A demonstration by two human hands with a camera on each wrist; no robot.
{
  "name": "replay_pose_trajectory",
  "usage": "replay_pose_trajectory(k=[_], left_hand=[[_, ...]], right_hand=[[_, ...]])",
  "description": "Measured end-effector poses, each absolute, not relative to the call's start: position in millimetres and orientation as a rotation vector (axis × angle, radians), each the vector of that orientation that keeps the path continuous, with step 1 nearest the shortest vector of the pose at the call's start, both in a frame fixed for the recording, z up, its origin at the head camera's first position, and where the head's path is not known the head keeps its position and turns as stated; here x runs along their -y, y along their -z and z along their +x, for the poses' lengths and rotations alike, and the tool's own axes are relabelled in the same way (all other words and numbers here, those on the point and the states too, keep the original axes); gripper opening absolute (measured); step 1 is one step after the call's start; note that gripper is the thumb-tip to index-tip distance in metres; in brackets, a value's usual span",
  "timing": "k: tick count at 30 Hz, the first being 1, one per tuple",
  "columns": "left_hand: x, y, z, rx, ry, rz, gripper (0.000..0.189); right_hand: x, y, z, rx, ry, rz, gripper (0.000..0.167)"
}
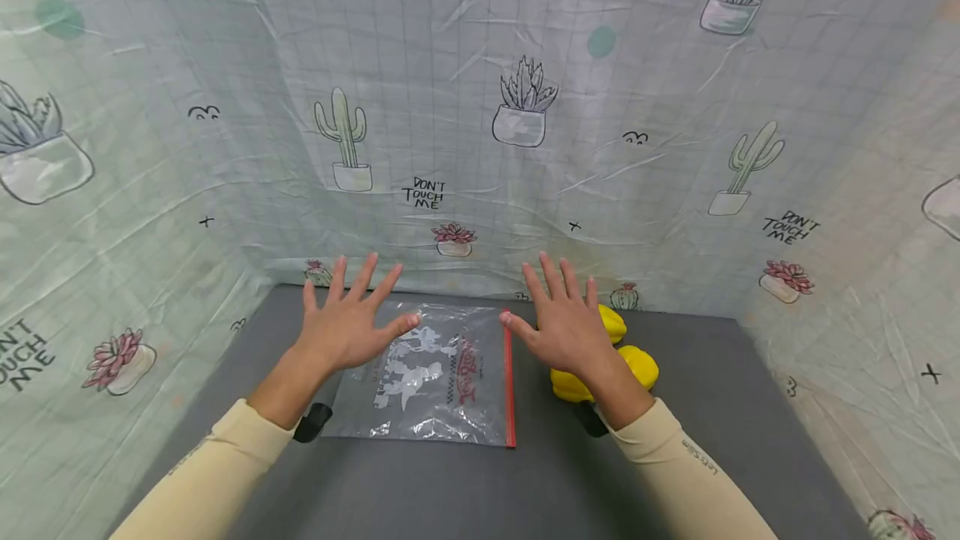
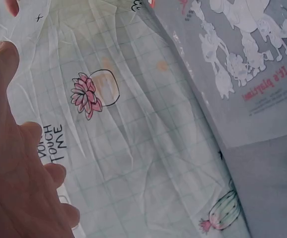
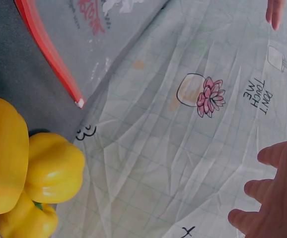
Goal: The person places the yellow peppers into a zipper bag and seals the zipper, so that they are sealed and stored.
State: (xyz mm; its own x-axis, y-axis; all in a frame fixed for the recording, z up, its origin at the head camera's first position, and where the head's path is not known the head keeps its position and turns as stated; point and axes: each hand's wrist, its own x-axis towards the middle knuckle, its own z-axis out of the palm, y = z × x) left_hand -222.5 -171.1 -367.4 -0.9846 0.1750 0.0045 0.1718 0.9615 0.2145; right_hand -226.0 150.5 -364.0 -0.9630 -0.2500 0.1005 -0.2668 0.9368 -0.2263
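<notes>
Both hands are held up over the table with fingers spread and nothing in them. The left hand point(image 1: 341, 327) overlaps the left part of a clear zip bag point(image 1: 431, 419) in the head view. That bag lies flat, with white printed figures and a red zip edge point(image 1: 510, 382) on its right side. To the right of the zip, the right hand point(image 1: 570, 327) hovers in front of several yellow bell peppers point(image 1: 639, 365), partly covering them. In the right wrist view, the yellow bell peppers point(image 3: 54, 166) sit grouped beside the bag point(image 3: 108, 44).
The grey tabletop point(image 1: 420, 490) carries the bag and peppers. A pale cloth point(image 1: 480, 148) printed with cacti and lettering stands behind the table and along both sides. Dark straps or camera mounts point(image 1: 312, 423) show at the wrists.
</notes>
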Motion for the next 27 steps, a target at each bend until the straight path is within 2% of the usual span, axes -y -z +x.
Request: replay_pose_trajectory(k=[27], left_hand=[[160, 380, -220, -3.116, -0.335, 0.281, 0.094]], right_hand=[[-151, 384, -224, 2.998, -0.352, 0.454, 0.089]])
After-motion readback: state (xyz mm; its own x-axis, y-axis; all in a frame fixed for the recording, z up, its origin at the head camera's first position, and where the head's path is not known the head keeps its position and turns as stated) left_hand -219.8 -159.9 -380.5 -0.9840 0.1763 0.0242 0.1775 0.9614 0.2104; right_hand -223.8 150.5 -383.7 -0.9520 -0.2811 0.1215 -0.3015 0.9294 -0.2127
